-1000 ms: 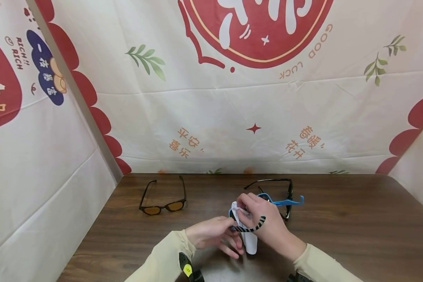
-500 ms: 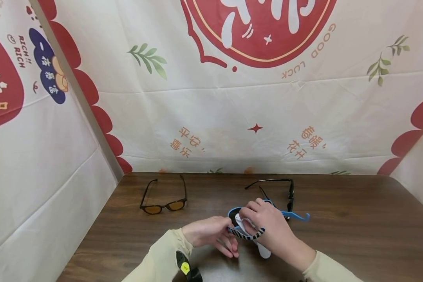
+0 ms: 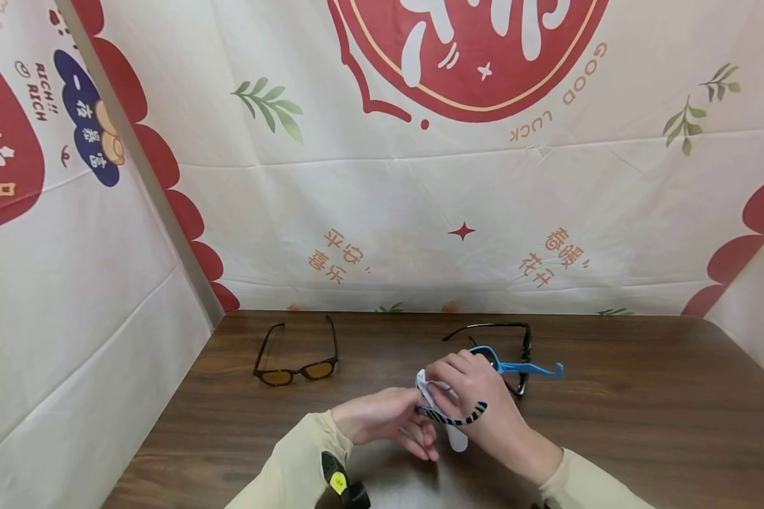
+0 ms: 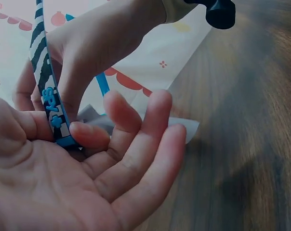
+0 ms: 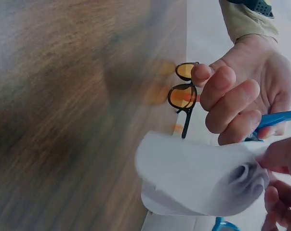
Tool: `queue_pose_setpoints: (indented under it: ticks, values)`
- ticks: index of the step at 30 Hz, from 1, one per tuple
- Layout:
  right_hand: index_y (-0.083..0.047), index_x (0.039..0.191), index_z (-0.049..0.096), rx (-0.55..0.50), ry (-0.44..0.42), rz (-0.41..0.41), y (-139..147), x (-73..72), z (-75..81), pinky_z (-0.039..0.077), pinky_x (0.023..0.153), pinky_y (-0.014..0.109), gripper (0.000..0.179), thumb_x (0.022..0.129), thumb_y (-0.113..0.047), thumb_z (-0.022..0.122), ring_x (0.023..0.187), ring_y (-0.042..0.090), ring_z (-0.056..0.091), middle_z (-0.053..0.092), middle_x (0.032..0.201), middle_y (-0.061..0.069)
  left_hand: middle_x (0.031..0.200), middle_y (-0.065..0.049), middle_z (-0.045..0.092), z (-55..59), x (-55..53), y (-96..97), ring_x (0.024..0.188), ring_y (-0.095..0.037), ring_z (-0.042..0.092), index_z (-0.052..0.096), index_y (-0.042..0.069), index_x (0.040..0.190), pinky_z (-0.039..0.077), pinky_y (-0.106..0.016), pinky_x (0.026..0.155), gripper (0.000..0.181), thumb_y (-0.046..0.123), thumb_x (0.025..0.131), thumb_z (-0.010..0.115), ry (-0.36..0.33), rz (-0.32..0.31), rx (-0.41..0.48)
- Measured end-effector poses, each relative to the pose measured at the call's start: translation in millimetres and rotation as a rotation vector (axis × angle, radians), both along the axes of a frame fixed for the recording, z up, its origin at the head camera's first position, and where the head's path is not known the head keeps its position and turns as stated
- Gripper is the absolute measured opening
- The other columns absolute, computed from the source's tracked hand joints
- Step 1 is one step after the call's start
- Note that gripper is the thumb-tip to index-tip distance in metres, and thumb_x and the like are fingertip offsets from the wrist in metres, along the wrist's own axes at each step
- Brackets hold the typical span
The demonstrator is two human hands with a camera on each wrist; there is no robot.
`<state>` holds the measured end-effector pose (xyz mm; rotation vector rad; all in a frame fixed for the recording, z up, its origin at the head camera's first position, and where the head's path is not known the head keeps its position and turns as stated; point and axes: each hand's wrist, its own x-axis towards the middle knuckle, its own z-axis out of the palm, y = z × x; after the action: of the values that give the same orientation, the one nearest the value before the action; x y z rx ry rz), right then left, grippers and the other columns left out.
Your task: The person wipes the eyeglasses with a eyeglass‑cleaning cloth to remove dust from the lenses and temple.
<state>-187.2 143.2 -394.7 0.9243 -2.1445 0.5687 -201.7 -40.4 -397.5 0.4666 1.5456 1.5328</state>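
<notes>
Left hand (image 3: 391,420) pinched the blue-framed, zebra-striped plastic sunglasses (image 3: 527,368) between both hands, other fingers loosely spread, while the right hand (image 3: 484,403), fingers curled, gripped a thin white cloth (image 5: 198,173) against them; wiping looked under way, unfinished, neither item yet released.

Soft shadows dim the table (image 4: 232,120) in wrist views.
</notes>
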Motion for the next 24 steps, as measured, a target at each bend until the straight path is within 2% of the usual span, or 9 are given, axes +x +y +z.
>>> queue_pose_setpoints:
  ticks: [3,6,10,14,17,20,24]
  values:
    - [-0.016,0.085,0.067,0.046,-0.055,0.069,1,0.2,2.8,0.044,0.065,0.03,0.021,0.072,-0.009,0.081,0.075,0.009,0.054,0.064,0.082,-0.009,0.079,-0.007,0.059,0.7,-1.3,-1.4,0.076,-0.018,0.066,0.052,0.005,0.097,0.054,-0.04,0.082,0.025,0.023,0.099,0.034,0.0,0.002,-0.004]
    - [-0.02,0.081,0.065,0.148,-0.138,0.082,5,2.1,8.1,0.043,0.064,0.028,0.022,0.072,-0.009,0.082,0.071,0.008,0.05,0.061,0.077,-0.012,0.077,-0.007,0.06,1.5,-1.3,-3.1,0.073,-0.017,0.066,0.053,0.005,0.094,0.054,-0.04,0.08,0.024,0.02,0.097,0.034,-0.003,0.025,-0.028]
    - [-0.023,0.075,0.061,0.348,-0.222,-0.011,9,5.8,17.7,0.037,0.061,0.026,0.022,0.073,-0.014,0.081,0.068,0.009,0.046,0.054,0.07,-0.014,0.072,-0.008,0.06,1.2,0.5,-1.8,0.068,-0.017,0.066,0.055,0.002,0.088,0.056,-0.039,0.075,0.026,0.017,0.094,0.035,0.006,0.063,-0.087]
    - [-0.022,0.068,0.059,0.477,-0.196,-0.116,8,9.4,22.0,0.033,0.059,0.027,0.023,0.072,-0.015,0.081,0.066,0.013,0.045,0.05,0.064,-0.01,0.067,-0.009,0.061,-1.3,4.1,2.2,0.064,-0.017,0.065,0.057,0.0,0.077,0.056,-0.038,0.071,0.03,0.016,0.092,0.035,0.037,0.076,-0.147]
    - [-0.019,0.065,0.059,0.487,-0.117,-0.189,4,11.2,21.0,0.034,0.058,0.028,0.022,0.071,-0.015,0.08,0.063,0.015,0.046,0.051,0.061,-0.007,0.065,-0.01,0.062,-3.5,6.1,4.8,0.062,-0.016,0.064,0.056,0.001,0.071,0.056,-0.038,0.07,0.032,0.016,0.09,0.035,0.052,0.079,-0.181]
    - [-0.017,0.065,0.058,0.447,-0.058,-0.239,2,11.9,18.7,0.035,0.058,0.031,0.022,0.07,-0.014,0.08,0.061,0.017,0.048,0.052,0.059,-0.005,0.065,-0.01,0.062,-4.8,7.3,6.4,0.062,-0.016,0.064,0.056,0.001,0.072,0.056,-0.038,0.069,0.032,0.015,0.09,0.034,0.057,0.089,-0.203]
    - [-0.017,0.066,0.058,0.366,-0.046,-0.21,-1,12.0,15.4,0.036,0.059,0.032,0.024,0.069,-0.015,0.081,0.059,0.015,0.047,0.055,0.061,-0.006,0.066,-0.009,0.061,-6.8,8.6,7.6,0.064,-0.018,0.065,0.056,0.001,0.074,0.056,-0.038,0.068,0.031,0.016,0.091,0.035,0.062,0.099,-0.193]
